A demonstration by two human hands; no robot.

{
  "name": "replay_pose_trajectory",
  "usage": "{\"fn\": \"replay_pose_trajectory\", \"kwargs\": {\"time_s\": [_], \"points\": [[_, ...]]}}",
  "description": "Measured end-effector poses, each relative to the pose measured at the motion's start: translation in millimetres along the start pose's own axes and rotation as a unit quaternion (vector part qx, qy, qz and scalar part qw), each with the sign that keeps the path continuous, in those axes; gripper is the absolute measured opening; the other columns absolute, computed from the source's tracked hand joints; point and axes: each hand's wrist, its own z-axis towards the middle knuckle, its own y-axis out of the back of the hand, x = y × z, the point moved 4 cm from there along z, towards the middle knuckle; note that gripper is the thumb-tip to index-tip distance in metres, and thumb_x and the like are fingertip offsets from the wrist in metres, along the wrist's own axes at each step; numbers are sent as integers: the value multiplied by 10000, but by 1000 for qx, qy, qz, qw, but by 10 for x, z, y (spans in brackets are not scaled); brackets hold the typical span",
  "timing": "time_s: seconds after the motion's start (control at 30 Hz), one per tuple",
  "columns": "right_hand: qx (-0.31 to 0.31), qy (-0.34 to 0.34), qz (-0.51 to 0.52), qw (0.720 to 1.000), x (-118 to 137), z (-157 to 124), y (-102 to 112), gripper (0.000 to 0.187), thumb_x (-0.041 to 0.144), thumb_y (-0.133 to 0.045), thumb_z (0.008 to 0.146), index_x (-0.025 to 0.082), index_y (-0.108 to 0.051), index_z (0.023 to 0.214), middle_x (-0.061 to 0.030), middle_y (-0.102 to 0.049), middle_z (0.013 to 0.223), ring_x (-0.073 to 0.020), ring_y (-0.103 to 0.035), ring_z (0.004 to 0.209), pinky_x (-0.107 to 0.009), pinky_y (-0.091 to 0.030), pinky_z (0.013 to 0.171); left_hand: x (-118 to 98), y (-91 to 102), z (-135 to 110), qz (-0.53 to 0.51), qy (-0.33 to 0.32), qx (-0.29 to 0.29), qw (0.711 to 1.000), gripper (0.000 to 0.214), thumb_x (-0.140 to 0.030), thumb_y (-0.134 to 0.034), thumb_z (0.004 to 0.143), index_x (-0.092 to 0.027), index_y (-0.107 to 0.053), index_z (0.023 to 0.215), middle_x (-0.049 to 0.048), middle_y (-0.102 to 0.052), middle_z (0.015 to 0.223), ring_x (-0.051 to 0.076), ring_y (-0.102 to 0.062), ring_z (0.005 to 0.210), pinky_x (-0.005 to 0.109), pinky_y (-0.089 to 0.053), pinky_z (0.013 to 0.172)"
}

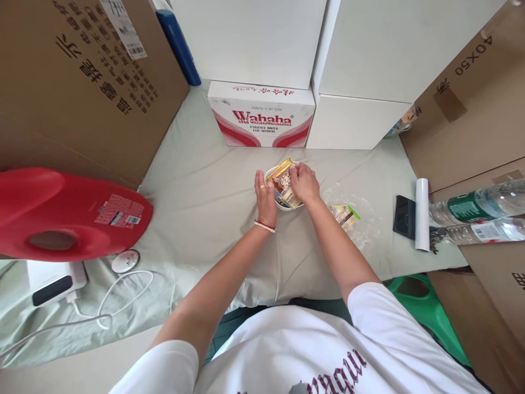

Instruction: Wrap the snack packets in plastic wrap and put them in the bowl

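A small white bowl [271,173] sits on the pale green cloth [205,186] in front of me, holding several snack packets [283,180]. My left hand [266,198] rests against the bowl's left rim, fingers straight and together, with a bead bracelet at the wrist. My right hand [304,181] is over the bowl, its fingers closed on the snack packets inside. A clear plastic bag [348,216] with another packet lies just right of the bowl.
A Wahaha water carton [261,115] and white boxes [361,65] stand behind. Brown cartons [82,82] flank both sides. A red plastic stool [61,210], charger and cable [57,284] lie left. A black phone [404,216], white roll [421,213] and water bottles [476,213] lie right.
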Motion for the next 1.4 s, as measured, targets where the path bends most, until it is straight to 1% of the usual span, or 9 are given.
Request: {"fn": "replay_pose_trajectory", "kwargs": {"time_s": [0.1,0.27,0.43,0.6,0.8,0.97,1.1,1.27,1.4], "points": [[-1,34,28,999,10,51,5,567,524,-266,1122,132,-654,1253,-205,-675,1337,-290,-577,1325,-466,-380,1180,-179,58,-185,142,-70,25,987,559,-490,-457,1070,-283,-477,1588,72,-327,1747,280,-116,1666,561,60,1327],[-2,24,194,981,-199,7,361,714,654,-203,1089,178,-693,1296,-151,-673,1402,-234,-581,1361,-460,-410,1198,-252,10,-218,214,-94,117,965,486,-398,-527,1017,-357,-591,1497,61,-453,1682,317,-227,1635,661,172,1258],[-111,-20,281,953,-890,-502,1239,638,733,-503,960,198,-676,1262,-138,-718,1281,-228,-719,1119,-425,-576,980,-342,166,-289,212,-142,71,964,603,-445,-588,976,-243,-532,1541,164,-359,1718,354,-217,1631,642,-46,1296],[-136,-125,159,970,-1723,-1224,1672,377,561,-610,901,199,-714,910,-79,-748,856,-207,-692,721,-386,-580,757,-380,143,-849,174,-172,94,965,285,-314,-489,1009,-219,-705,1170,145,-703,1224,283,-613,1225,501,-465,1109],[-126,-80,55,987,-1932,-1848,1506,382,549,-533,948,239,-730,1055,-148,-738,1079,-301,-681,979,-466,-575,847,-381,-322,-1264,171,-128,206,955,229,-202,-487,961,-230,-711,997,85,-700,977,249,-658,984,425,-542,912],[-6,-8,-46,999,-1573,-2201,1145,293,419,-640,949,232,-730,1155,-111,-733,991,-330,-616,1006,-479,-527,914,-473,-713,-1314,157,-30,228,960,147,-366,-538,998,-240,-612,979,34,-666,937,176,-635,733,353,-522,761],[60,25,-102,993,-1153,-2481,787,246,246,-538,1005,221,-755,1118,-121,-746,1006,-317,-621,996,-440,-510,877,-482,-899,-1428,170,74,191,964,335,-558,-636,937,-247,-514,926,5,-615,879,161,-587,667,340,-489,706],[121,60,-88,987,-661,-2707,378,359,223,-512,1026,204,-725,1314,-157,-746,1207,-345,-641,1089,-464,-512,895,-367,-810,-1569,199,118,142,962,503,-459,-816,768,-215,-560,1126,107,-644,1154,204,-652,814,376,-525,787],[173,107,-69,977,-389,-2801,180,324,206,-509,1035,187,-736,1266,-147,-749,1160,-332,-650,1090,-465,-514,918,-237,-474,-1616,243,107,149,952,101,-337,-622,900,-241,-599,881,55,-684,920,221,-662,822,361,-501,796]]}}
